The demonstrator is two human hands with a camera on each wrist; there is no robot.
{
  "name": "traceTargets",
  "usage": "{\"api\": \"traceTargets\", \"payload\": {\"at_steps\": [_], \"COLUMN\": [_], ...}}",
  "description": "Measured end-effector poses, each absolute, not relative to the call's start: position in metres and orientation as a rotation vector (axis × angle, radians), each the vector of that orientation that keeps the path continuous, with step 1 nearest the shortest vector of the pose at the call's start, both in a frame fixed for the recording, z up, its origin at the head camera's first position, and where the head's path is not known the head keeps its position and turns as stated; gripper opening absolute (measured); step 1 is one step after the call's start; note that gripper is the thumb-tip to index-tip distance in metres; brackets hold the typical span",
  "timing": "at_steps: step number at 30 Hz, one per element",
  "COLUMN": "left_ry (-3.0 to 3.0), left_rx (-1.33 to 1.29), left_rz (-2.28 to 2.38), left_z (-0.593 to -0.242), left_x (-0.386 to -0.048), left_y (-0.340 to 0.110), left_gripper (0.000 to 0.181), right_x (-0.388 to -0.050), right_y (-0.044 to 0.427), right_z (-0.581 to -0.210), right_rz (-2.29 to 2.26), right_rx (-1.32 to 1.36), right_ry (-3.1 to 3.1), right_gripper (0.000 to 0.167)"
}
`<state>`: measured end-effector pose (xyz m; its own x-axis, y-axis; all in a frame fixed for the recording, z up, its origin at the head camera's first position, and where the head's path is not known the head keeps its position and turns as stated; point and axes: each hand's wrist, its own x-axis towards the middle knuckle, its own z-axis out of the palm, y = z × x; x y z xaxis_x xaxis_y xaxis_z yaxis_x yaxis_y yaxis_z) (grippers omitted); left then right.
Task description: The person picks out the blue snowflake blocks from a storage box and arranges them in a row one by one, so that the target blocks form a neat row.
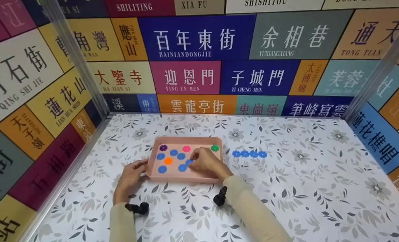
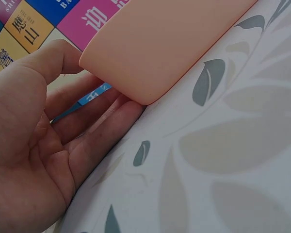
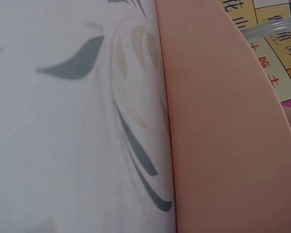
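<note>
A shallow pink tray (image 1: pixel 186 179) lies on the patterned table, with loose flower-shaped plastic pieces in it. My left hand (image 1: pixel 132 174) holds the tray's left side; in the left wrist view its thumb meets the rim and the other fingers lie along the wall. Reaching over the tray, my right hand (image 1: pixel 207 162) pinches a blue flower-shaped piece (image 1: pixel 189 162). Just beside that lies another blue piece (image 1: pixel 182 168). The right wrist view shows mostly the tray's outer wall (image 3: pixel 228 126); the fingertips are hidden there.
Right of the tray, several blue pieces (image 1: pixel 254 154) lie in a row on the table. Inside the tray are an orange piece (image 1: pixel 168 161), a pink one (image 1: pixel 186 148), a green one (image 1: pixel 214 148) and a purple one (image 1: pixel 163 148). Sign-printed walls (image 1: pixel 189 77) enclose the table.
</note>
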<state>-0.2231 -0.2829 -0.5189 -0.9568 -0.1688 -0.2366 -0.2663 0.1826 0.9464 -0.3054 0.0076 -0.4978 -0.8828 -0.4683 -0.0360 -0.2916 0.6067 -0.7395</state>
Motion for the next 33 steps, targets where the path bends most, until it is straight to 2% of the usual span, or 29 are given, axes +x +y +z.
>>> {"api": "traceTargets", "payload": {"at_steps": [10, 18, 26, 33], "left_ry": [2.348, 2.351, 2.366, 2.397], "left_rx": [-0.464, -0.463, -0.455, -0.468], "left_rz": [1.883, 1.888, 1.914, 1.874], "left_z": [-0.5186, -0.5196, -0.5204, -0.5188], "left_x": [-0.2236, -0.2224, -0.2228, -0.2234], "left_y": [-0.2827, -0.2831, -0.2829, -0.2816], "left_gripper": [0.046, 0.045, 0.044, 0.046], "right_x": [-0.3049, -0.3062, -0.3057, -0.3055], "right_y": [0.0077, 0.0068, 0.0058, 0.0062], "right_z": [-0.4971, -0.4977, -0.4968, -0.4971], "right_rz": [-1.112, -1.085, -1.088, -1.082], "right_rx": [-0.639, -0.670, -0.667, -0.682], "right_ry": [2.613, 2.610, 2.606, 2.635], "right_gripper": [0.020, 0.026, 0.018, 0.018]}}
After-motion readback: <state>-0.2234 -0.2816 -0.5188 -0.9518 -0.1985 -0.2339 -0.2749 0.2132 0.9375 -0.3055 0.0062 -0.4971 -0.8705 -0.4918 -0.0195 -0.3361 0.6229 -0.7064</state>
